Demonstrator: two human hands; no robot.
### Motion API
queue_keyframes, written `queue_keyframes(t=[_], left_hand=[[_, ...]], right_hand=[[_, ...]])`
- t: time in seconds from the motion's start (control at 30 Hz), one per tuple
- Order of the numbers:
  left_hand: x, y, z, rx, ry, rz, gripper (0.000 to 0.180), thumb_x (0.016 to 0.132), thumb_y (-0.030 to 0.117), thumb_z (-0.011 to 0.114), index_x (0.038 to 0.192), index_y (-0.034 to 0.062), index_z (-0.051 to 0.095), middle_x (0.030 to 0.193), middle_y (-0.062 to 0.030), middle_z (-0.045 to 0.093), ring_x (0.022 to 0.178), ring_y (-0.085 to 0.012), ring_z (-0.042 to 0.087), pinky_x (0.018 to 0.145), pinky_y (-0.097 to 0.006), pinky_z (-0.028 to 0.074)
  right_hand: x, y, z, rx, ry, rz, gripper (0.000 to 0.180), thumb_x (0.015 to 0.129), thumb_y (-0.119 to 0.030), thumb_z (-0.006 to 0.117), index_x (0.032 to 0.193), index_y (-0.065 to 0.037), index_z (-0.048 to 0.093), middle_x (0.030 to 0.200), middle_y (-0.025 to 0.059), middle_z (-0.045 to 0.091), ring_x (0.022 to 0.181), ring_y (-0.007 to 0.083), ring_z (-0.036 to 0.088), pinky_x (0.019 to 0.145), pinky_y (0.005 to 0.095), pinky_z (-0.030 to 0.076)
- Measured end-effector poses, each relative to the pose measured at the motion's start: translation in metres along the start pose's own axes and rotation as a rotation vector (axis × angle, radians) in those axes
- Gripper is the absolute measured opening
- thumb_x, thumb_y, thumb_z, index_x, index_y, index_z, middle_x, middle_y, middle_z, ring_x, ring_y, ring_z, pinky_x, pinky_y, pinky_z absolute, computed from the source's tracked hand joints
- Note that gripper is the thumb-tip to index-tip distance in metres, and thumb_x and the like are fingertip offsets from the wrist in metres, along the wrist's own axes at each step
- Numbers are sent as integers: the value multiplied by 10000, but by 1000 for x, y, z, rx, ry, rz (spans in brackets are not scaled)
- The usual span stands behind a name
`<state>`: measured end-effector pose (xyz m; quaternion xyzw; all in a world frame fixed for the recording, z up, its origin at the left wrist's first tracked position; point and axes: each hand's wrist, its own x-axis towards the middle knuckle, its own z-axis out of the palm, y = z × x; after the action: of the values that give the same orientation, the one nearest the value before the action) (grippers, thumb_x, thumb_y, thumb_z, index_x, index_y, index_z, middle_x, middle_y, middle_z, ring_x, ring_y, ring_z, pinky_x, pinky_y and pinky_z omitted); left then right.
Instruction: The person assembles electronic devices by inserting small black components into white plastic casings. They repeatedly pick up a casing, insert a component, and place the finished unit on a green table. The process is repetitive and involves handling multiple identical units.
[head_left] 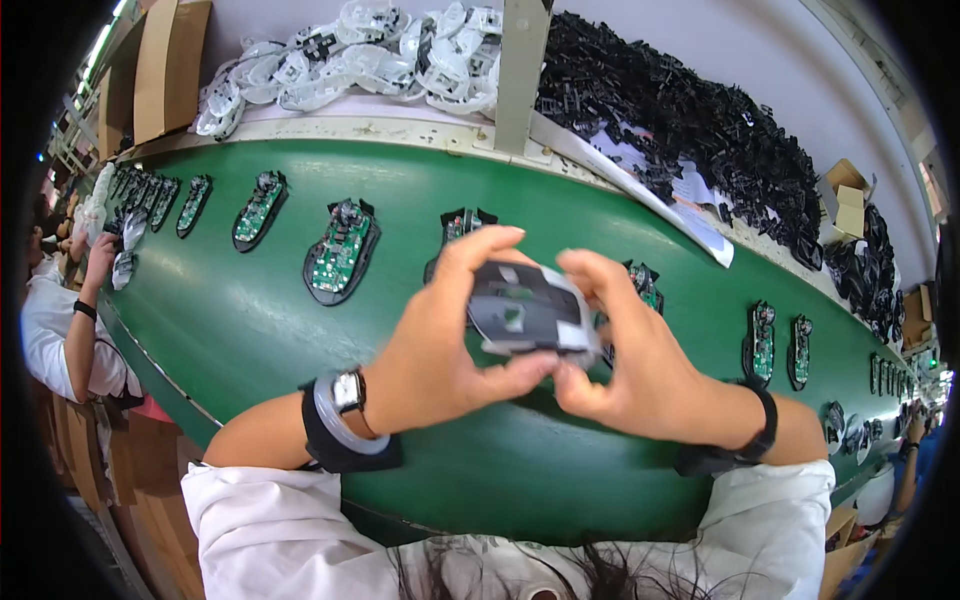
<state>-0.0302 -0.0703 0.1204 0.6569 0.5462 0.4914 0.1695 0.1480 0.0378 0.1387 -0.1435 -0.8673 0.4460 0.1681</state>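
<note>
Gripping a grey-and-black plastic mouse shell (527,312) at centre, left hand (440,345) and right hand (640,355) hid a board beneath; green circuit-board bases (342,250) lined the green belt (250,330) toward ten o'clock.

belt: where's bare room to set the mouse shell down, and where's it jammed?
Bare green belt lies between the row of mouse bases and the near edge, left of the left hand, and again under the right hand toward the near edge. Crowded: the base row itself, and the shelf heaped with clear trays and black parts.
</note>
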Motion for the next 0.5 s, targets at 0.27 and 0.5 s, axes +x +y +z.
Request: queue_keyframes(t=[0.27, 0.5], left_hand=[[5, 18, -12, 176, -288, 30, 630, 727, 198, 776, 1269, 67, 483, 1315, -165, 472, 1192, -315, 493, 1009, -410, 384], [187, -120, -104, 1033, -18, 275, 420, 729, -63, 517, 1115, 87, 590, 1162, -135, 570, 1045, -366, 551, 892, -406, 461]], right_hand=[[-109, -53, -41, -598, -329, 508, 700, 716, -286, 752, 1262, -12, 411, 972, 202, 550, 815, 366, 585, 677, 413, 497], [-128, -28, -53, -574, -48, 349, 553, 770, -269, 707, 1200, -10, 476, 916, 148, 557, 779, 324, 574, 649, 398, 475]])
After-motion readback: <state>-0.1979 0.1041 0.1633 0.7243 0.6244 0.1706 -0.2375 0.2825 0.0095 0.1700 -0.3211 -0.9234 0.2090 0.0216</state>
